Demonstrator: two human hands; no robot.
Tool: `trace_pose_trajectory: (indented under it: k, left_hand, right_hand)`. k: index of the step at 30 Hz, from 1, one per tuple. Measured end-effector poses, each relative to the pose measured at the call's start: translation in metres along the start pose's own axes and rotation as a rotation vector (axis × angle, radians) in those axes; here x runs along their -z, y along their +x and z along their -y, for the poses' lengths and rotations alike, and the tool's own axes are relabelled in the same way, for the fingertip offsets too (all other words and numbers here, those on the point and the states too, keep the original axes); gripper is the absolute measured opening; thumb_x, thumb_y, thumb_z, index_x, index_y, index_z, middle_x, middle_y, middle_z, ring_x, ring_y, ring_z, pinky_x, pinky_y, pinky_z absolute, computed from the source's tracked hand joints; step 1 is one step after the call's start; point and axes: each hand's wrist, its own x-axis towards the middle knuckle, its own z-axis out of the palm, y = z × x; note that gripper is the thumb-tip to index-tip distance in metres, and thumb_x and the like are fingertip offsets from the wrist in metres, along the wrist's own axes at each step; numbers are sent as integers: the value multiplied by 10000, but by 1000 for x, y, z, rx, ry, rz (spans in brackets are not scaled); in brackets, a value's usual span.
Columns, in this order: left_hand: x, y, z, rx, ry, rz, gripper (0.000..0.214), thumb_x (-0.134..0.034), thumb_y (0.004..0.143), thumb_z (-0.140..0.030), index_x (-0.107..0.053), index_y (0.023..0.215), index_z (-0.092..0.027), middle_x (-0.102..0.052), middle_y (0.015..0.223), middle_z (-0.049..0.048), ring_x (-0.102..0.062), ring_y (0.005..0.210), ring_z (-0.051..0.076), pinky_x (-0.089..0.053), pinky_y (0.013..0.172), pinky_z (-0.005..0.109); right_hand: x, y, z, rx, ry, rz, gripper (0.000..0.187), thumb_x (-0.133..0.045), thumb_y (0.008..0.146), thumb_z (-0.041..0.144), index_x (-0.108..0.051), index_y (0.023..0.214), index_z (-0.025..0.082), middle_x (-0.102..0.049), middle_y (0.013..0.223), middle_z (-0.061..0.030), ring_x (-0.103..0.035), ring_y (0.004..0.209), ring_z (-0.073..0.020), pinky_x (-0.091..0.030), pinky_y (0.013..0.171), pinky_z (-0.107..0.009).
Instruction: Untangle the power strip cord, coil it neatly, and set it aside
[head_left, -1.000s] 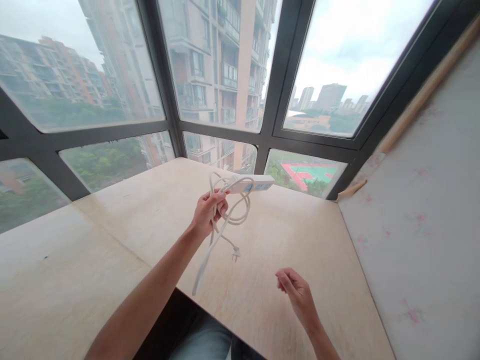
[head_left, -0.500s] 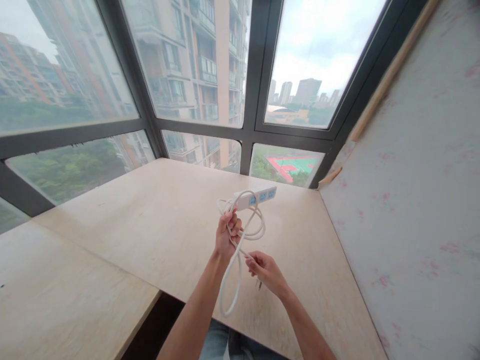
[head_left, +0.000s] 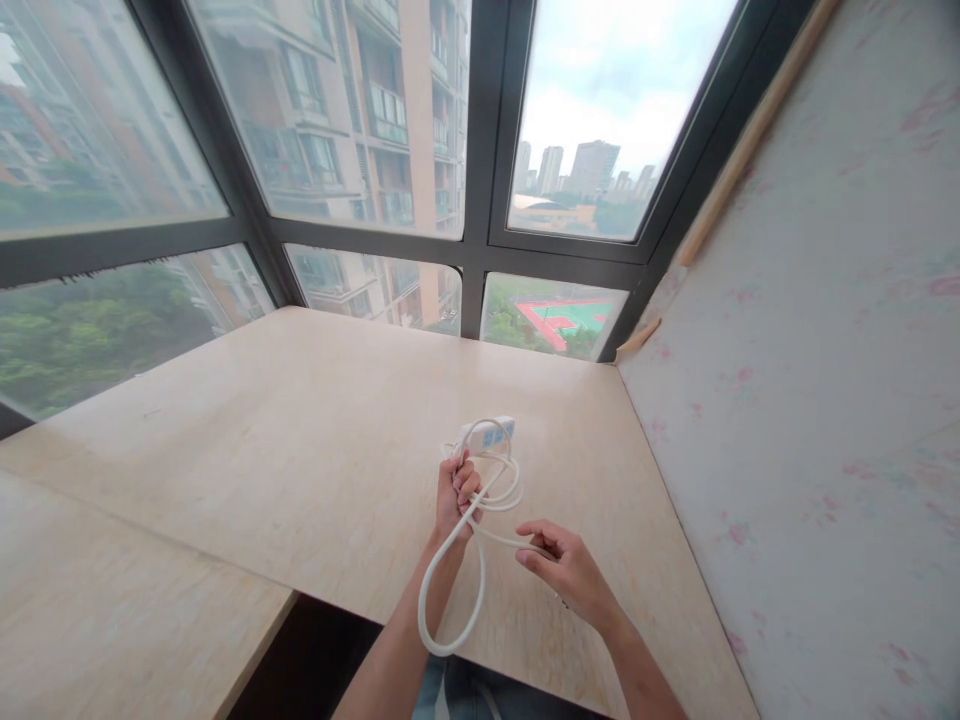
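Note:
A white power strip (head_left: pixel 489 433) with blue sockets hangs over the pale wooden tabletop (head_left: pixel 315 440), its white cord (head_left: pixel 450 590) coiled in loops. My left hand (head_left: pixel 456 493) is closed around the bundled coils just below the strip. A long loop of cord droops from that hand toward the table's near edge. My right hand (head_left: pixel 562 563) is to the right and slightly lower, its fingers pinched on the cord's free end; the plug is hidden behind the hand.
Large dark-framed windows (head_left: pixel 480 250) line the far side of the table, showing apartment towers and a sports court. A pale speckled wall panel (head_left: pixel 810 400) rises on the right. A dark gap (head_left: pixel 315 650) opens between two table sections, above my legs.
Both hands have come lower and nearer to me with the strip. My right hand, free a second ago, has taken the cord's end and drawn it out to the right.

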Motion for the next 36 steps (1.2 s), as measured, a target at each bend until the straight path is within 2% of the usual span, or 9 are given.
trace_pose_trajectory:
  k: [8, 12, 15, 18, 20, 24, 29, 32, 36]
  left_hand:
    - [12, -8, 1, 64, -128, -92, 289, -682, 781, -305, -447, 663, -186, -236, 470, -118, -206, 328, 16, -194, 299, 136]
    - [23, -17, -1, 108, 8, -190, 189, -678, 825, -326, -589, 848, -160, -416, 500, -93, -378, 353, 36, -296, 327, 145]
    - [32, -27, -4, 149, 87, -220, 232, -637, 862, -291, -629, 1005, -108, -625, 693, 14, -602, 565, 103, -483, 474, 188]
    - [37, -39, -14, 250, 153, -258, 159, -616, 864, -243, -638, 936, -103, -697, 887, 114, -686, 819, 198, -573, 680, 287]
    - [37, -49, -22, 246, 229, -257, 125, -644, 830, -203, -643, 922, -118, -703, 963, 125, -684, 912, 216, -567, 766, 299]
    - [36, -67, -36, 157, 464, -264, 329, -729, 756, -201, -651, 1071, -155, -680, 1115, 100, -660, 1013, 208, -548, 796, 260]
    - [38, -85, -38, 212, 555, -378, 388, -732, 749, -145, -606, 1115, -126, -683, 1109, 140, -696, 896, 220, -587, 764, 325]
    - [39, -91, -35, 212, 517, -424, 368, -664, 811, -113, -547, 1160, -127, -705, 1054, 156, -715, 817, 216, -606, 739, 363]
    - [42, -94, -37, 220, 413, -475, 226, -559, 877, -98, -517, 1100, -108, -728, 909, 154, -728, 739, 224, -610, 648, 338]
  right_hand:
    - [-3, 2, -8, -11, 35, 80, 366, -645, 818, 432, -665, 1057, 155, -638, 732, -16, -559, 675, -135, -437, 630, -259]
    - [4, 5, -8, -31, 55, 90, 342, -652, 798, 371, -656, 1073, 168, -628, 778, -17, -566, 693, -134, -459, 625, -258]
    - [15, 8, -8, -37, 61, 105, 344, -642, 767, 294, -647, 1090, 175, -629, 872, -26, -585, 686, -122, -487, 641, -267]
    - [27, 10, -7, -49, 31, 122, 363, -611, 747, 233, -634, 1105, 181, -632, 955, -36, -621, 690, -117, -492, 646, -269]
    - [32, 9, -6, -55, 10, 142, 370, -604, 747, 218, -628, 1115, 182, -635, 977, -41, -643, 723, -126, -491, 648, -268]
    - [33, 7, -5, -68, 25, 172, 360, -641, 750, 235, -618, 1105, 177, -647, 956, -47, -671, 763, -147, -501, 636, -264]
    - [11, 6, -10, -82, 143, 154, 331, -692, 753, 279, -622, 1057, 168, -678, 941, -63, -704, 812, -185, -534, 657, -286]
    - [-16, 7, -8, -84, 218, 144, 344, -739, 724, 299, -632, 1019, 159, -693, 925, -69, -716, 806, -202, -551, 673, -305]
    - [-60, 11, -1, -70, 313, 152, 374, -777, 689, 327, -640, 996, 164, -702, 904, -62, -721, 793, -216, -567, 685, -326]
